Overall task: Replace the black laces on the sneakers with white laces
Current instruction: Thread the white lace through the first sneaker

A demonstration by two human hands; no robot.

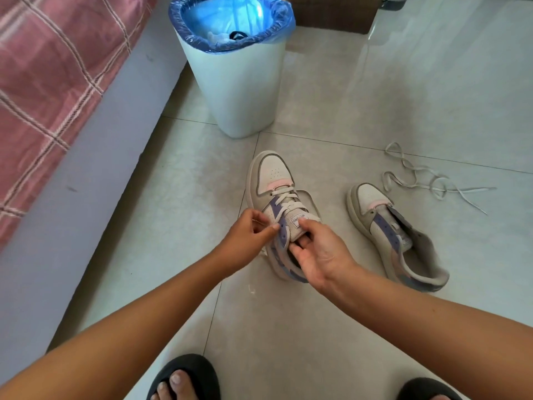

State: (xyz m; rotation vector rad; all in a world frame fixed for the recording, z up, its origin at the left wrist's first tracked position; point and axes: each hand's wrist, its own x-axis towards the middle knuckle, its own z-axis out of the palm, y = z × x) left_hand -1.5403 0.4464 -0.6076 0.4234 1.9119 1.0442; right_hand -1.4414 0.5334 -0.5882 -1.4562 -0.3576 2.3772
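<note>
The left hand point(248, 235) pinches the white lace point(284, 210) end at the sneaker point(274, 180)'s nine-o'clock eyelets, toe toward twelve, while the right hand point(317, 252) grips the tongue point(297, 225).

Bright, even daylight from the upper right. Glare streaks the glossy pale floor tiles point(375, 82) near the top edge; a soft shadow spreads right of the white plastic bin with blue liner point(239, 90). Wide-angle distortion bows the edges. Focus is slightly soft throughout.
</note>
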